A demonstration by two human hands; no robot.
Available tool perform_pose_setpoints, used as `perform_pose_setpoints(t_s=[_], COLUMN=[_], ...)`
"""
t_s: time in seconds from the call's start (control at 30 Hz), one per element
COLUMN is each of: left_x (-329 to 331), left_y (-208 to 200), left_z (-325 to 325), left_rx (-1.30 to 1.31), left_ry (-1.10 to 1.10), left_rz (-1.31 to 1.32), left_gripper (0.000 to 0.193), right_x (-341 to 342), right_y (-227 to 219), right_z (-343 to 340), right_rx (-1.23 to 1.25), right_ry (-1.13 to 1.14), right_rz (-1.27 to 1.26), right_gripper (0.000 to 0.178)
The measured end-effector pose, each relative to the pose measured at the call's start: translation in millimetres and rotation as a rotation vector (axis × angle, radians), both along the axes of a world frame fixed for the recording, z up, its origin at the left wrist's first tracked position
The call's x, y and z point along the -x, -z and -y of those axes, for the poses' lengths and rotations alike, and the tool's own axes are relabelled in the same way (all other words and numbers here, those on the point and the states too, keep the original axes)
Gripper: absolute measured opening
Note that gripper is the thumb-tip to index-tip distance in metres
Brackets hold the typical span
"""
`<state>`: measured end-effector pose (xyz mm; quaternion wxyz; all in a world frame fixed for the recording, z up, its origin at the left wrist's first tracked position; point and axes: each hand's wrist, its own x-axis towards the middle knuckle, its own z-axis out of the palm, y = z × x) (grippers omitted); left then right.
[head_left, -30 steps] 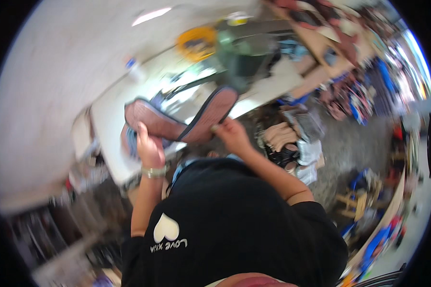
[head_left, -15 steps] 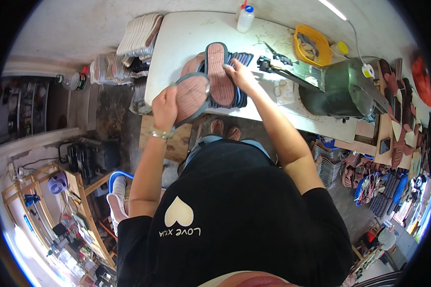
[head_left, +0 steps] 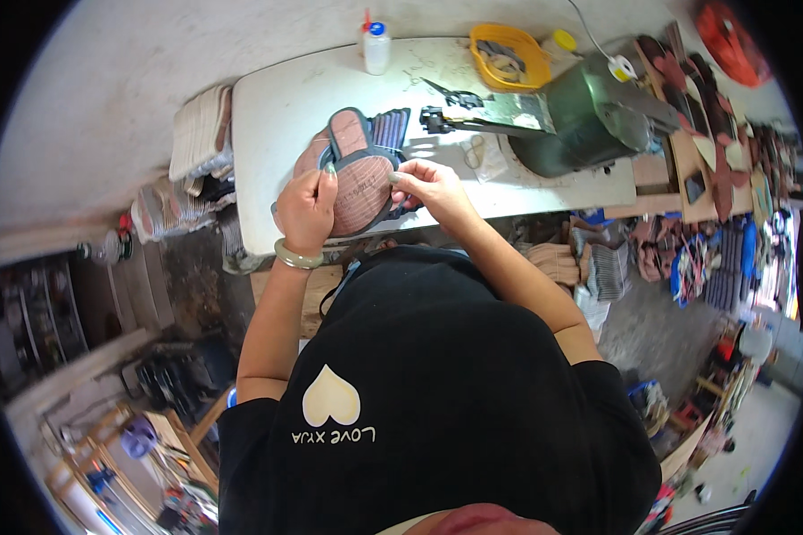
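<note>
A pinkish-brown slipper sole (head_left: 364, 198) with dark edging is held in front of me over the near edge of the white table. My left hand (head_left: 310, 210) is closed on its left edge, thumb on top. At its right edge, the thumb and fingers of my right hand (head_left: 430, 189) pinch the dark rim. Just behind it a second pinkish sole (head_left: 350, 132) with the same edging lies on the pile. Dark striped pieces (head_left: 391, 130) stick out at the pile's right. The held sole hides most of the pile beneath.
On the white table (head_left: 281, 102) stand a blue-capped bottle (head_left: 376, 52), a yellow basket (head_left: 510, 55) of grey pieces, and a dark green machine (head_left: 580, 116) with a long arm. Small scissors (head_left: 475, 150) lie near it. Stacked striped soles (head_left: 201, 134) sit off the table's left end.
My left hand has brought the held sole rightward over the pile. My right hand has left the sole on the pile and now grips the held one's right edge. The view has shifted.
</note>
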<state>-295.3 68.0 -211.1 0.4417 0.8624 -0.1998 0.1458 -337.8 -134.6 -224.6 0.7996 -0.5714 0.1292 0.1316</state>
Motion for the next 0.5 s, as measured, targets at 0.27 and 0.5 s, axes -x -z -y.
perform_pose_setpoints(t_s=[0.27, 0.5], left_x=[-11.0, -40.0], left_y=[3.6, -0.2], left_z=[20.6, -6.1], left_rx=[-0.103, 0.098], left_ry=[0.192, 0.647], left_rz=[0.062, -0.528], left_gripper=[0.033, 0.030], right_x=[21.1, 44.2], right_y=[32.3, 19.0], right_z=[11.7, 20.1], right_rx=[-0.178, -0.219], right_ry=[0.176, -0.279], right_rz=[-0.052, 0.060], right_gripper=[0.015, 0.028])
